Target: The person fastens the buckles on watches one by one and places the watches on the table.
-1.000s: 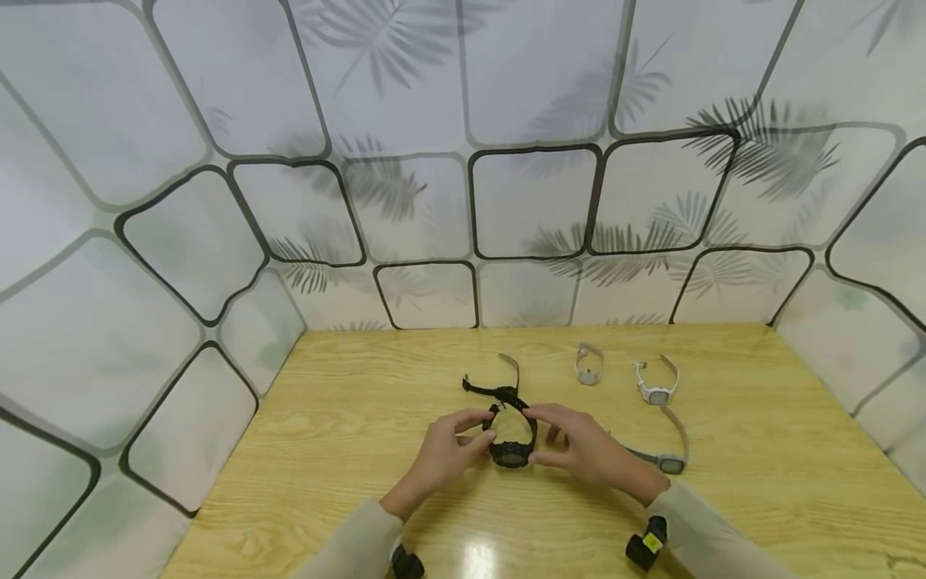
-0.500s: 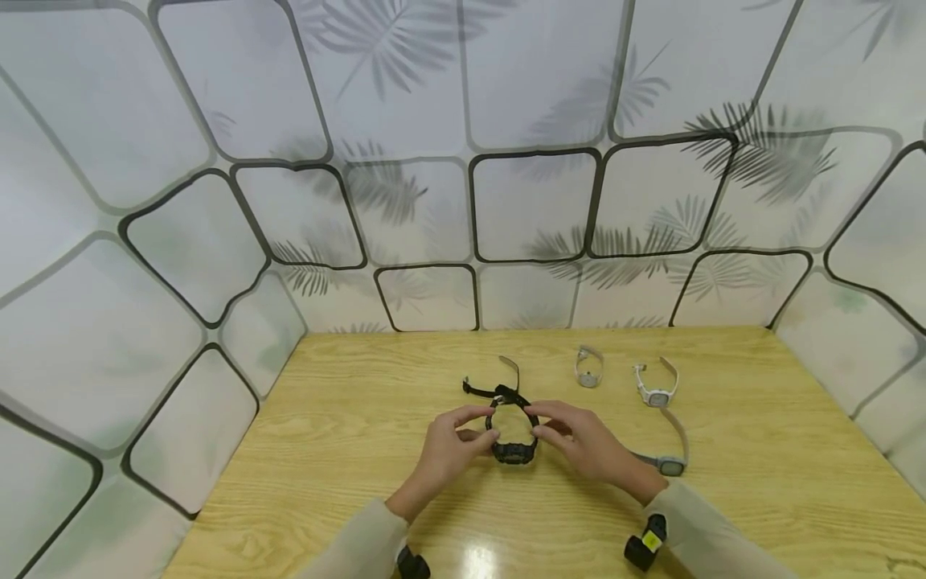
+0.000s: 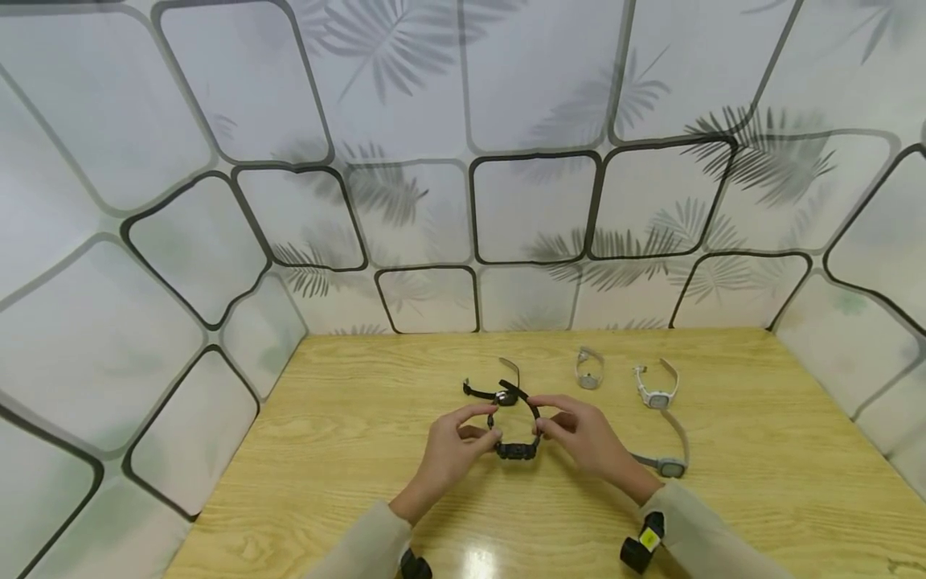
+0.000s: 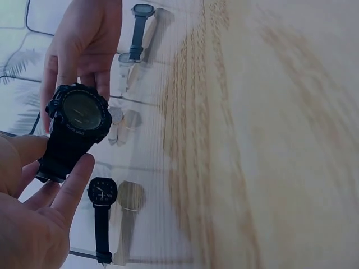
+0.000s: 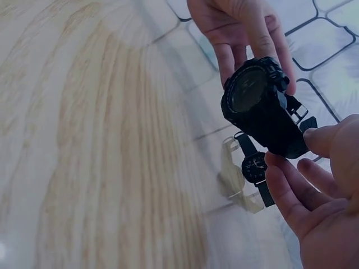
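Observation:
Both hands hold a black digital sports watch [image 3: 517,452] by its strap, one half each. My left hand [image 3: 450,450] pinches the left half between thumb and fingers; my right hand [image 3: 587,438] pinches the right half. The strap is unfastened, its long end rising up to the left from the right fingers. A metal buckle [image 5: 300,113] shows in the right wrist view. The round dial [image 4: 82,111] faces the left wrist camera. Just behind, on the table, lies a second black watch [image 3: 506,397] with a round face, overlapped by the strap in the head view.
Right of the hands lies a grey watch [image 3: 671,467], close beside my right forearm. Farther back are a white watch [image 3: 659,399] and a small pale watch [image 3: 589,380]. The wooden table [image 3: 325,450] ends at patterned cloth walls [image 3: 427,209] behind and at both sides.
The held watch has tilted, so its face turns from showing to nearly edge-on in the head view. The strap's long end has swung up, away from the left half. My right thumb has moved up.

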Tool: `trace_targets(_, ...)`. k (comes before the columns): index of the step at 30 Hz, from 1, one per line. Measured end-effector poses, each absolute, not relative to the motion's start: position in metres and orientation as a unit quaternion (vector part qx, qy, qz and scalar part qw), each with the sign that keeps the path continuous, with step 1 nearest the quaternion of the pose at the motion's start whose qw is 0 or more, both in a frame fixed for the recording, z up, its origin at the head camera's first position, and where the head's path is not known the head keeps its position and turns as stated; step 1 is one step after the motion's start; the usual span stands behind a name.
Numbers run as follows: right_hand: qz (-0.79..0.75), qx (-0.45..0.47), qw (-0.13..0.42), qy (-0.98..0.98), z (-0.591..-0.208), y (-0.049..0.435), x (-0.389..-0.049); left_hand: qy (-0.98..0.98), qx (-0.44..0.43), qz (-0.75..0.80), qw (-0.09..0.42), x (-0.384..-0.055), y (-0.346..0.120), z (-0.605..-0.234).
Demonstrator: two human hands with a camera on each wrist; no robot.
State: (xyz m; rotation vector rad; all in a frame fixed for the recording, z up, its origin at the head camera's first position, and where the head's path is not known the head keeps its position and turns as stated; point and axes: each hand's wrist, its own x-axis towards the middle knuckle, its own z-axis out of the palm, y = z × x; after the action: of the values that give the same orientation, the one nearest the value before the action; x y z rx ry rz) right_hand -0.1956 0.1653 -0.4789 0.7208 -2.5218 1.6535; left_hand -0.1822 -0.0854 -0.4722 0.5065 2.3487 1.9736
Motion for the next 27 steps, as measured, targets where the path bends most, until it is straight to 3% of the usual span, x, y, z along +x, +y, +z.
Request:
trace_targets(14, 0.6, 0.196, -0.06, -0.773, -0.471, 0.171, -0.201, 0.757, 0.238, 0.607, -0.051, -0.181, -0.084, -0.475)
trace_targets(21, 0.627, 0.159, -0.119, -0.753, -0.467, 0.173, -0.2, 0.753, 0.249, 0.608, -0.047, -0.18, -0.084, -0.476)
trace_targets(27, 0.639, 0.14, -0.136, -0.744, -0.463, 0.176, -0.2, 0.734, 0.243, 0.634, -0.013, -0.18, -0.083, -0.475)
